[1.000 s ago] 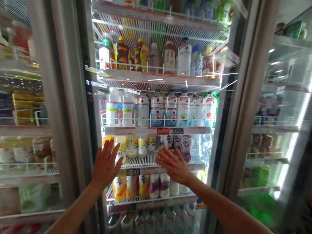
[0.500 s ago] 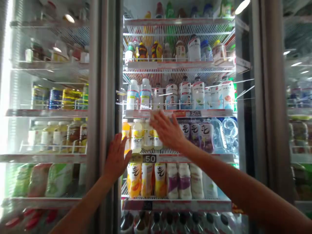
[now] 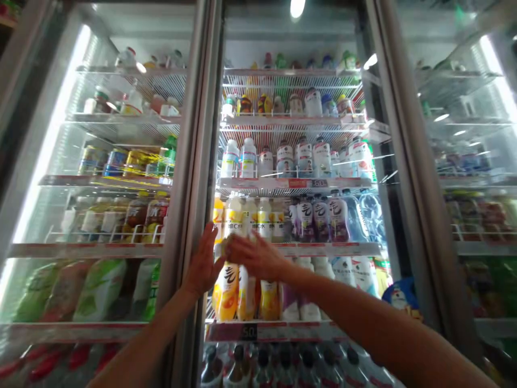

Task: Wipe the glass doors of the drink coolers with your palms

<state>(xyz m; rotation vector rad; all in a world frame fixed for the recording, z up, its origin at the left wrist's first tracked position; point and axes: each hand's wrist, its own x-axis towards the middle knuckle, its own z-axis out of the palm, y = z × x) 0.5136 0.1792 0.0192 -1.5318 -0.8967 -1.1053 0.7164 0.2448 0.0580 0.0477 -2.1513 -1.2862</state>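
My left hand (image 3: 203, 268) lies flat against the edge of the metal door frame (image 3: 193, 178), fingers pointing up and thumb apart. Just right of it, my right hand (image 3: 258, 257) is stretched out in front of a shelf's front edge, fingers extended and a little blurred, with nothing visible in them. It covers part of the shelf's price strip (image 3: 323, 249). Above the fingers stand pale yellow drink bottles (image 3: 264, 218); below them are orange drink bottles (image 3: 228, 293), partly hidden by the hand. Whether the right fingertips touch the shelf, I cannot tell.
Purple-labelled bottles (image 3: 338, 218) and large clear bottles (image 3: 371, 213) stand right of the yellow ones. White-labelled bottles (image 3: 322, 157) fill the shelf above. Dark-capped bottles (image 3: 262, 366) line the bottom. Another glass-fronted section (image 3: 117, 215) is at left; a metal post (image 3: 420, 178) stands right.
My right hand has moved left and down, from in front of the yellow drink bottles to the shelf edge, closer to my left hand. The view has shifted, showing more cooler on both sides.
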